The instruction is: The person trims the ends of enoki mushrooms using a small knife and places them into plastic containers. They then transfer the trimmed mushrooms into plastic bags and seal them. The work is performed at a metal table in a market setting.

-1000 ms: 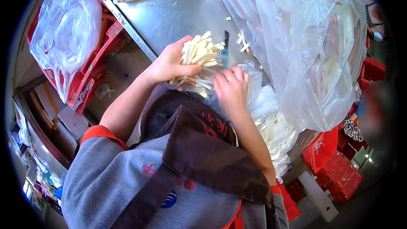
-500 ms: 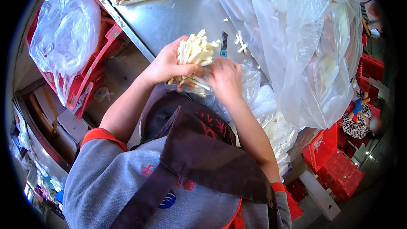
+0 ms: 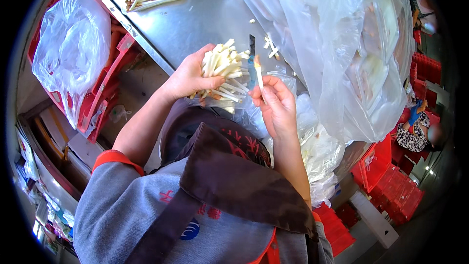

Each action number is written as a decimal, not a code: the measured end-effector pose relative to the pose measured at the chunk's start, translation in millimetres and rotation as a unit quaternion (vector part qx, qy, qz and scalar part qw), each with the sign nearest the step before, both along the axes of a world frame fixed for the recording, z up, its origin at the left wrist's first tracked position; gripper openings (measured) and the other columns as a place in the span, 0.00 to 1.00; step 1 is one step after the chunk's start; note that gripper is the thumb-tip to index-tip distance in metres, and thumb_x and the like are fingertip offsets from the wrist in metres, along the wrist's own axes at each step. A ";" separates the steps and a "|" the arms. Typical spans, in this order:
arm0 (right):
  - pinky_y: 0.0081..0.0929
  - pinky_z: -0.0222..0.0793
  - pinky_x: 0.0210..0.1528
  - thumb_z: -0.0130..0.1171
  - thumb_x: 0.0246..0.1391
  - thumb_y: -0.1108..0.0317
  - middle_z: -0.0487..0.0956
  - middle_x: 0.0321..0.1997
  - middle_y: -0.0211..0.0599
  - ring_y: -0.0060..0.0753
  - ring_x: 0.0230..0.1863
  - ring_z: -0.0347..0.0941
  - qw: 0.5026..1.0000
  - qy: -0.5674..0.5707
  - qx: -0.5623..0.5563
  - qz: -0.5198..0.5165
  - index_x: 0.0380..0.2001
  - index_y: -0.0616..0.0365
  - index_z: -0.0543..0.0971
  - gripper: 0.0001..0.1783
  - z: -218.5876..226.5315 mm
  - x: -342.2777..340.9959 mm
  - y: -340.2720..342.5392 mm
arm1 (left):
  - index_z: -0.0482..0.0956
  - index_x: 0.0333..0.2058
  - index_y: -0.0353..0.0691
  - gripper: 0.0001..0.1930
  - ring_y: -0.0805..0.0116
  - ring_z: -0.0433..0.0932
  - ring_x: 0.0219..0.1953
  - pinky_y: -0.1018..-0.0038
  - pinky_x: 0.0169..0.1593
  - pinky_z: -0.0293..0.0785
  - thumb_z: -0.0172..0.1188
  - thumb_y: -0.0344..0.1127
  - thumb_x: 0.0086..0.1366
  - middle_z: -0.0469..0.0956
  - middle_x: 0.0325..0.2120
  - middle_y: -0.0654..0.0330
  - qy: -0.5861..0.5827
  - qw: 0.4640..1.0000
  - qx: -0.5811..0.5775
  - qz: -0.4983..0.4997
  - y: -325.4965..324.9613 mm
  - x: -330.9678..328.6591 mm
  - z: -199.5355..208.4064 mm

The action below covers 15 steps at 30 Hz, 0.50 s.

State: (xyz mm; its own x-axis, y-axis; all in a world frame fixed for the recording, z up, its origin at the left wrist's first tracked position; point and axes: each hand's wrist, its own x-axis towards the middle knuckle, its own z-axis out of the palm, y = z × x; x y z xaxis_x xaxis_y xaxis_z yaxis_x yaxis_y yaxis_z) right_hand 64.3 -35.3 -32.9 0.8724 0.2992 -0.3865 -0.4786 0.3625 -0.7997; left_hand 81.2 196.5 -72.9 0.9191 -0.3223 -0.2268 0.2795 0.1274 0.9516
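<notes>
My left hand is wrapped round a thick bundle of pale stalks with some brownish ends. In my right hand, thumb and fingers pinch a single pale stalk, upright with its brown tip up. Just beyond that hand lies a utility knife with a dark blade and blue handle; the handle is partly hidden. Under the bundle, at the table's near edge, is a clear plastic tray holding more stalks. A second clear tray, filled with similar stalks, sits at the far left.
Cut bits lie on the metal table. A large translucent plastic bag with packed trays covers the right side. A red crate with a clear bag stands left. At right are red crates and another person.
My right hand has turned over and come slightly nearer to me, and a single stalk now shows in its fingers. My left hand keeps its hold on the bundle. The view has shifted slightly.
</notes>
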 end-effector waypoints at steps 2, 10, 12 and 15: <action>0.25 0.65 0.40 0.49 0.58 0.74 0.77 0.33 0.41 0.28 0.32 0.69 0.999 0.025 0.030 0.003 0.47 0.67 0.71 0.14 2.0 -1.9 -1.4 | 0.67 0.45 0.35 0.22 0.77 0.73 0.34 0.78 0.38 0.72 0.63 0.31 0.52 0.73 0.33 0.62 -0.023 1.000 0.012 0.004 -0.4 0.8 -0.6; 0.25 0.65 0.42 0.47 0.54 0.79 0.77 0.35 0.41 0.27 0.33 0.69 0.999 0.021 -0.002 0.027 0.51 0.69 0.69 0.19 17.0 -3.0 5.7 | 0.65 0.48 0.35 0.25 0.77 0.69 0.42 0.78 0.49 0.66 0.65 0.31 0.53 0.72 0.38 0.65 0.015 0.999 0.026 -0.030 2.3 1.0 3.7; 0.23 0.65 0.41 0.46 0.53 0.81 0.77 0.35 0.40 0.25 0.33 0.69 0.997 -0.012 -0.056 0.044 0.51 0.68 0.69 0.20 18.2 -4.2 5.9 | 0.65 0.48 0.35 0.24 0.78 0.69 0.42 0.78 0.48 0.66 0.64 0.31 0.53 0.72 0.38 0.65 0.014 0.999 0.037 -0.030 1.4 1.1 4.0; 0.19 0.65 0.38 0.45 0.53 0.82 0.77 0.36 0.38 0.20 0.32 0.68 0.986 -0.060 -0.149 0.052 0.52 0.66 0.69 0.21 20.7 -6.6 7.3 | 0.66 0.48 0.36 0.24 0.78 0.69 0.41 0.78 0.48 0.67 0.64 0.30 0.53 0.72 0.38 0.65 0.024 0.998 0.047 -0.034 0.4 0.6 4.8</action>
State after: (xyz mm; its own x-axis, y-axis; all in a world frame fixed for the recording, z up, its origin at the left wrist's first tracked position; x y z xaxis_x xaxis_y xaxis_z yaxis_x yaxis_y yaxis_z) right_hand 57.7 -28.0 -12.2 0.8878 0.2787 -0.3663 -0.3959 0.0565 -0.9166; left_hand 81.8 196.9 -68.1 0.8831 -0.3587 -0.3024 0.3306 0.0182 0.9436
